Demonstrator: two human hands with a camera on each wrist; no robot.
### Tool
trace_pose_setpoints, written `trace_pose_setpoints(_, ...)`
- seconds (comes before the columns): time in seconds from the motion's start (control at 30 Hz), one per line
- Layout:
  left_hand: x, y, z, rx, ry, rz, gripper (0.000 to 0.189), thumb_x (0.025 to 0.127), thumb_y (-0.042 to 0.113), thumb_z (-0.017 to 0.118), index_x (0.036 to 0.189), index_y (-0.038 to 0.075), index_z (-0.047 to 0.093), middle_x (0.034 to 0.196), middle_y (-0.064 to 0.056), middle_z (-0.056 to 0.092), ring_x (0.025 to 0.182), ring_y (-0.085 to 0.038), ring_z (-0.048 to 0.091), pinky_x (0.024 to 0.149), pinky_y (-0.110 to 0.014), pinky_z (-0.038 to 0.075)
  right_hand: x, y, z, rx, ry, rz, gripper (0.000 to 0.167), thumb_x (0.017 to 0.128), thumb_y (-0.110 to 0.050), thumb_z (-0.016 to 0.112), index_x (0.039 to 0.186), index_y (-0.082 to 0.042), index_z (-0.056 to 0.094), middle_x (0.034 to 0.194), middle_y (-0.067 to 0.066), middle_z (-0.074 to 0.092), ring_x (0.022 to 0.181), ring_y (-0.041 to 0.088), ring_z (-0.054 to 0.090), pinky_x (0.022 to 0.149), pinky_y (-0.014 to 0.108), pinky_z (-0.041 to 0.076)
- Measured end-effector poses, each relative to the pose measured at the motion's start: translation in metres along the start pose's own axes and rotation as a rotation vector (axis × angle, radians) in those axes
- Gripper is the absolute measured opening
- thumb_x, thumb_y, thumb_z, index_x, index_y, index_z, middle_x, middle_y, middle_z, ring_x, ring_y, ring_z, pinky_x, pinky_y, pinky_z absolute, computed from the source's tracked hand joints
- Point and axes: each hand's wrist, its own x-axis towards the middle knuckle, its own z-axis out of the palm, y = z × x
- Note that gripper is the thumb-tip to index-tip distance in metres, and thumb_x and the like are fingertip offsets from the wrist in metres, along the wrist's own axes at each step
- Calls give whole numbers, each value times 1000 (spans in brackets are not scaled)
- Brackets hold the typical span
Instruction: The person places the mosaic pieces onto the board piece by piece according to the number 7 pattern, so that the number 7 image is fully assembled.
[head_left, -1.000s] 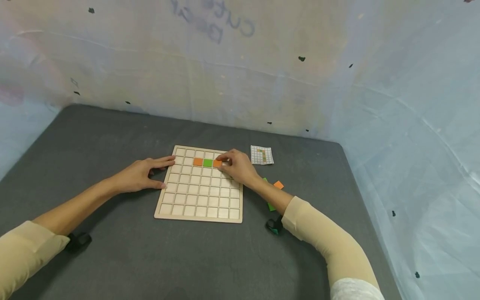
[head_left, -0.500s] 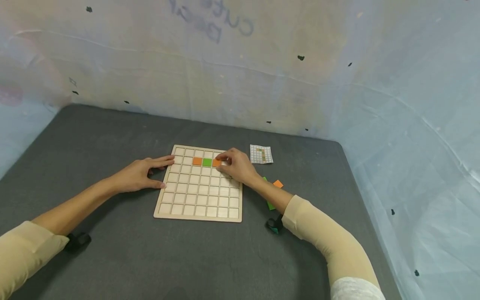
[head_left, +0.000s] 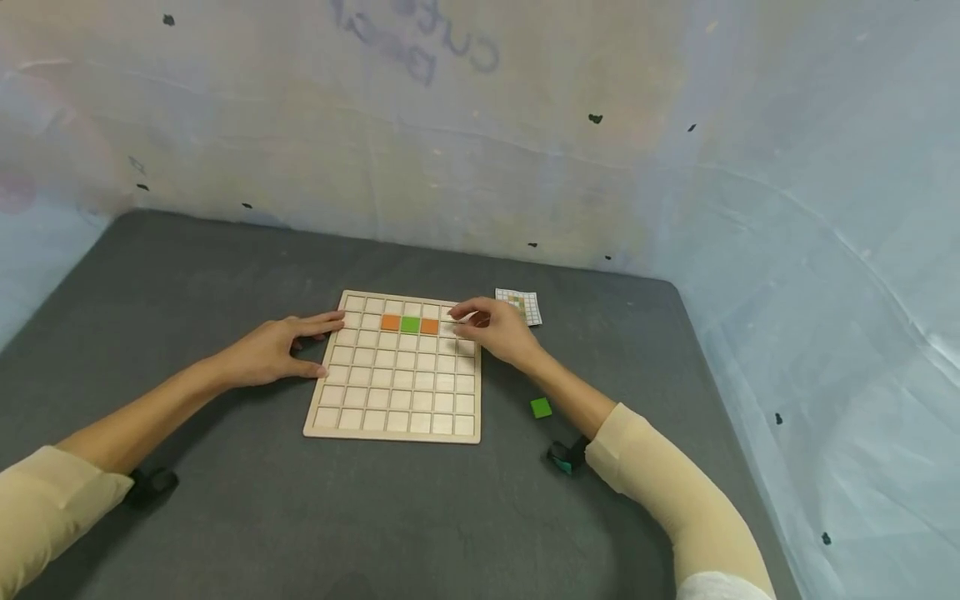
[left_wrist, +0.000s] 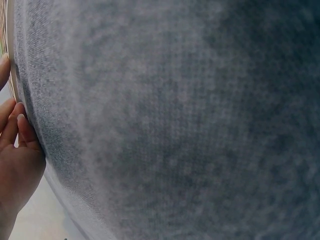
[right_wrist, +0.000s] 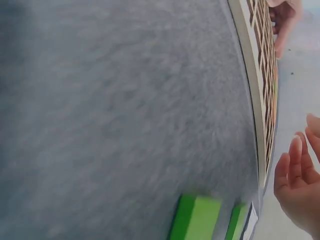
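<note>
A wooden grid board lies on the dark table. In its second row from the far edge sit an orange tile, a green tile and another orange tile, side by side. At the board's left edge, my left hand rests with fingers extended and thumb spread, touching the rim. My right hand hovers over the upper right of the board, just right of the second orange tile. Thumb and fingertips stand apart with nothing between them, as the right wrist view also shows of the hand.
A small printed grid card lies beyond the right hand, partly covered by it. A loose green tile lies right of the board; the right wrist view shows a second green tile. Behind the table hangs a pale sheet.
My right hand has let go of the right-hand orange tile and moved right, leaving it in the row. Its forearm now covers the loose orange tile. The left hand stays put.
</note>
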Motion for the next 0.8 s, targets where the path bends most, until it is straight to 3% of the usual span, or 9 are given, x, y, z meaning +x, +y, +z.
trace_pose_setpoints(0.17, -1, 0, 1, -3, 1, 2, 82, 86, 35, 78, 154, 12, 39, 159, -7, 35, 120, -20, 53, 88, -40, 48, -15, 2, -11, 15, 24, -8, 25, 94, -16, 71, 118, -8, 72, 110, 4, 70, 90, 18, 64, 79, 35, 52)
trace_pose_setpoints(0.43, 0, 1, 1, -5, 5, -1, 82, 86, 35, 79, 154, 12, 39, 158, -7, 36, 117, -19, 53, 86, -36, 48, -38, -1, -30, 38, 88, 14, 27, 92, -5, 71, 118, 2, 69, 115, 20, 68, 94, 34, 64, 84, 49, 52)
trace_pose_setpoints(0.67, 1, 2, -1, -7, 8, 1, 82, 86, 35, 78, 154, 12, 40, 158, -6, 36, 117, -18, 53, 86, -34, 47, -63, -23, -47, 33, 101, 70, 27, 92, 0, 70, 118, 7, 67, 114, 27, 66, 96, 38, 65, 81, 37, 54)
trace_pose_setpoints(0.8, 1, 2, -1, -7, 9, -1, 82, 86, 36, 78, 154, 12, 39, 158, -6, 36, 117, -18, 53, 86, -34, 47, -71, -18, -53, 44, 98, 93, 28, 92, 1, 69, 119, 8, 66, 115, 27, 65, 99, 39, 65, 83, 41, 54)
